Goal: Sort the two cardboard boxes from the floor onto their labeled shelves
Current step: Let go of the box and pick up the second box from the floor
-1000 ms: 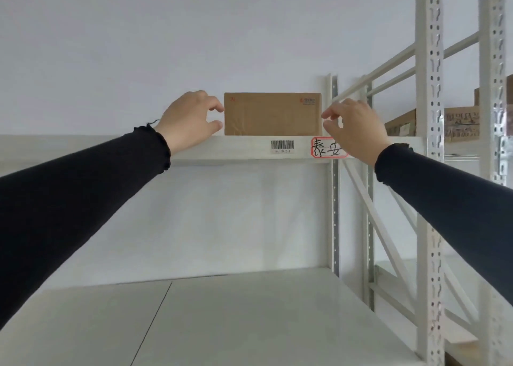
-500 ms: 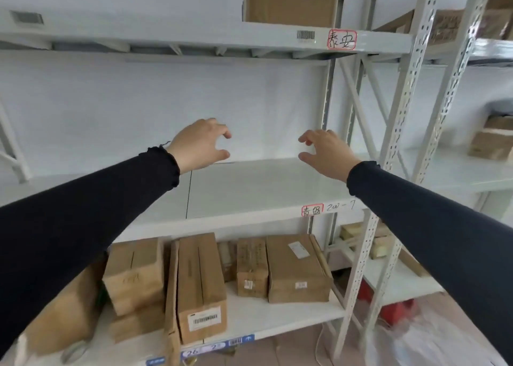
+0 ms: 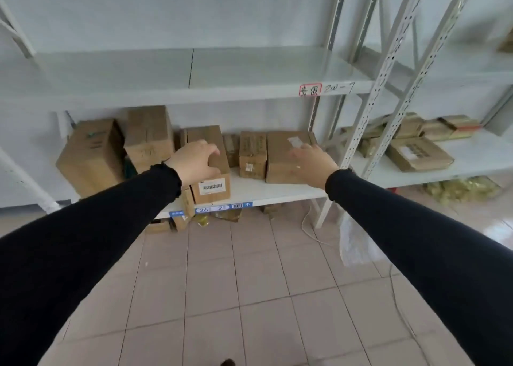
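left hand (image 3: 195, 163): arm outstretched, palm down, fingers curled loosely, grip empty. right hand (image 3: 312, 161): arm outstretched, fingers spread, grip released, empty. both raised in front of lower shelf (image 3: 277, 191) stocked with cardboard boxes (image 3: 286, 157); tiled floor (image 3: 236, 282) below.

Boxes (image 3: 211, 155) on lower shelf (image 3: 277, 191), under label (image 3: 310, 90)

Both hands extend forward, empty, fingers loosely curled: left hand (image 3: 195, 163), right hand (image 3: 312, 162). Behind them, cardboard boxes (image 3: 287, 156) stand on the lower shelf (image 3: 266, 192). The middle shelf (image 3: 194, 93) carries a red-bordered label (image 3: 310, 90). Tiled floor (image 3: 236, 282) lies below.
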The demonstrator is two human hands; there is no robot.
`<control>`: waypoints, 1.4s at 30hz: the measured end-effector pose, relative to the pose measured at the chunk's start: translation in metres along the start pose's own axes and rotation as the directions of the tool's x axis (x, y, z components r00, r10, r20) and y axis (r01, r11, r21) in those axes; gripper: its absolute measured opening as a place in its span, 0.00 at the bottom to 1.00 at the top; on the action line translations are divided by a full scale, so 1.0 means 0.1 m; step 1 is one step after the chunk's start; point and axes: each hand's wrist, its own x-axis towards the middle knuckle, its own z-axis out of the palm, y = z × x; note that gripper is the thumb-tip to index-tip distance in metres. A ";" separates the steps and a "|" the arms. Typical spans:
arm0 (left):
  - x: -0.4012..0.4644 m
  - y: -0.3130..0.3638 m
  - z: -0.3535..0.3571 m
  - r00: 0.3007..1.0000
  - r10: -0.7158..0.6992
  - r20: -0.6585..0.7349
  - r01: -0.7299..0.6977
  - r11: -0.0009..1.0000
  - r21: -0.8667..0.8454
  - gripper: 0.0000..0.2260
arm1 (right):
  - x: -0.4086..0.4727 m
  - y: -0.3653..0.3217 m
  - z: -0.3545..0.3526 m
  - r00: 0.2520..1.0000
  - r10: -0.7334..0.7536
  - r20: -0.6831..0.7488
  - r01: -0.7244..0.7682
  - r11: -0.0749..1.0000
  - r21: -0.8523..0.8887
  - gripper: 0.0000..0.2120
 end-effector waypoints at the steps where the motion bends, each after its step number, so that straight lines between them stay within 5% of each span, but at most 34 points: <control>1: -0.14 0.02 0.19 0.999 -0.021 0.029 0.021 1.000 -0.016 0.23 | -0.19 0.01 0.17 0.999 0.009 0.032 -0.009 1.000 0.010 0.21; 12: -1.70 0.20 2.20 0.933 -0.111 0.341 0.165 0.977 -0.135 0.25 | -2.41 0.17 1.98 0.942 0.144 0.303 -0.183 0.978 0.103 0.18; 22: -3.21 0.73 3.98 0.803 -0.181 0.568 0.363 0.905 -0.224 0.25 | -4.24 0.50 3.31 0.805 0.247 0.539 -0.345 0.935 0.085 0.22; 34: -3.92 1.87 6.34 0.653 -0.199 0.730 0.481 0.854 -0.198 0.29 | -5.46 1.95 5.06 0.729 0.251 0.637 -0.338 0.941 0.016 0.23; 42: -3.99 1.85 7.98 0.594 -0.232 0.770 0.540 0.824 -0.168 0.29 | -5.79 2.53 6.64 0.675 0.285 0.680 -0.409 0.912 0.024 0.23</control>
